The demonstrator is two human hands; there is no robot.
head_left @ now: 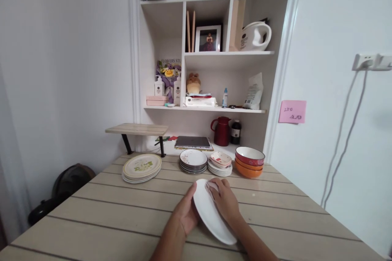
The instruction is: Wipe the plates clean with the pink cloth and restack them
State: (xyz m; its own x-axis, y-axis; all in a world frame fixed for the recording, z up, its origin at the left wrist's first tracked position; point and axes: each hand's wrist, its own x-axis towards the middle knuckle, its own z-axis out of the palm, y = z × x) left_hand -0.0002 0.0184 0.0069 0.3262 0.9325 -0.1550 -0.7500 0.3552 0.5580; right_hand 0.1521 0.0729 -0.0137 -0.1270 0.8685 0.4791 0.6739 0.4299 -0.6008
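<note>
My left hand (185,213) grips the left rim of a white plate (211,217) and holds it tilted above the wooden table (122,212). My right hand (225,200) lies on the plate's face, its fingers pressed onto a small pale cloth (212,187) near the plate's upper edge. Both forearms reach in from the bottom of the view.
Along the table's far edge stand a stack of floral plates (141,167), a stack of dark-rimmed plates (193,160), a stack of white plates with a small patterned dish (220,164) on top, and stacked red and orange bowls (249,161). Shelves (211,109) with bottles and frames rise behind. A red jug (221,131) stands below them.
</note>
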